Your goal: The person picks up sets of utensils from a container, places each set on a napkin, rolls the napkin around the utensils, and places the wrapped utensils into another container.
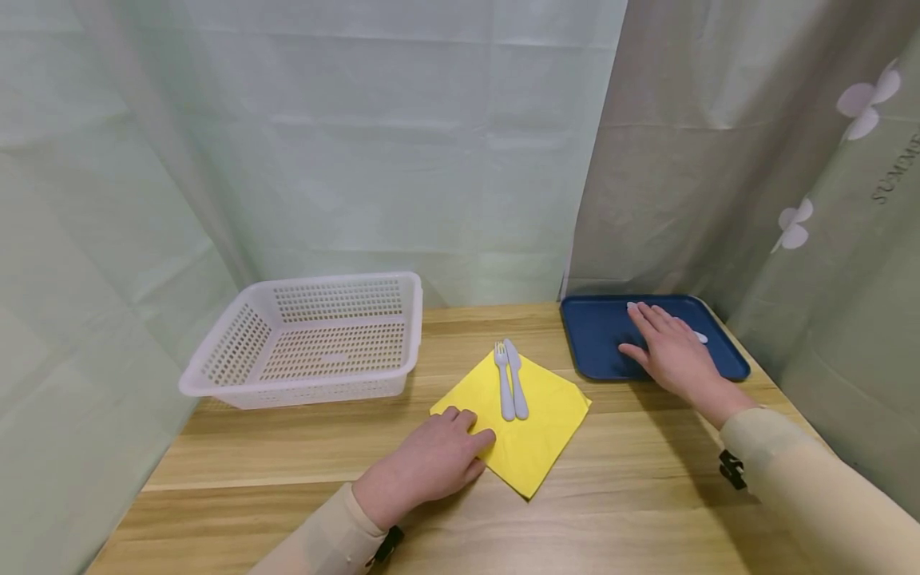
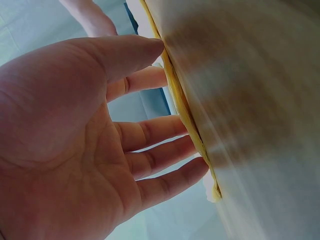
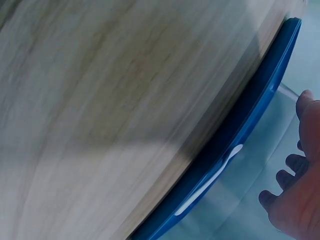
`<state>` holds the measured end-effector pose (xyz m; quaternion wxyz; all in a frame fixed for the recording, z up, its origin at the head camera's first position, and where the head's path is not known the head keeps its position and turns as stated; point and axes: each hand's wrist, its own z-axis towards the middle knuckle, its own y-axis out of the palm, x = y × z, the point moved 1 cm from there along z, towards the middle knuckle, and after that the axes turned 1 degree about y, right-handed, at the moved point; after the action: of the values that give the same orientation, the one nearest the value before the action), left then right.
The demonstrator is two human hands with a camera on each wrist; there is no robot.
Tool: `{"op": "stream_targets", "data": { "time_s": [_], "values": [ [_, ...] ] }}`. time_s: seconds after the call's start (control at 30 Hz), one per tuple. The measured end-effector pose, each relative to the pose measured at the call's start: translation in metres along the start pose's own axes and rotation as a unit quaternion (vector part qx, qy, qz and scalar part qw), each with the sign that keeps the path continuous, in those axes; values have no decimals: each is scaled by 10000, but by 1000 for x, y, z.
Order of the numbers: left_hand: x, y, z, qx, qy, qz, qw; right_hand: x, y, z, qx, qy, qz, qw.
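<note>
On the wooden table lies a folded yellow napkin [image 1: 535,447], its corners turned toward me. A grey fork [image 1: 503,383] and a grey knife [image 1: 517,382] lie side by side on it. My left hand [image 1: 434,459] touches the napkin's left edge with spread, loosely bent fingers; in the left wrist view the fingertips meet the yellow edge [image 2: 182,105]. Over the blue tray [image 1: 600,351], my right hand [image 1: 672,355] stretches with straight fingers and holds nothing. A pale utensil [image 3: 207,185] with a long handle lies in the tray, partly hidden by that hand in the head view.
A white perforated plastic basket [image 1: 377,383] stands at the back left of the table. Pale curtains [image 1: 402,160] hang close behind the table and along both sides. The tray sits near the table's right edge.
</note>
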<state>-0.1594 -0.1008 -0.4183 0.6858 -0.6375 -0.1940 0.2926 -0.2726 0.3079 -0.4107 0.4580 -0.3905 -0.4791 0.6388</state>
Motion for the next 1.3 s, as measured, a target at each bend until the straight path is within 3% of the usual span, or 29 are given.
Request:
{"op": "stream_targets", "data": {
  "time_s": [0.87,1.3],
  "values": [
    [0,0,0,-54,-31,-53,10000,37,1,-2,-357,540,-88,9979],
    [0,1,0,16,-4,3,10000,49,1,-5,-348,519,-8,9980]
  ]
}}
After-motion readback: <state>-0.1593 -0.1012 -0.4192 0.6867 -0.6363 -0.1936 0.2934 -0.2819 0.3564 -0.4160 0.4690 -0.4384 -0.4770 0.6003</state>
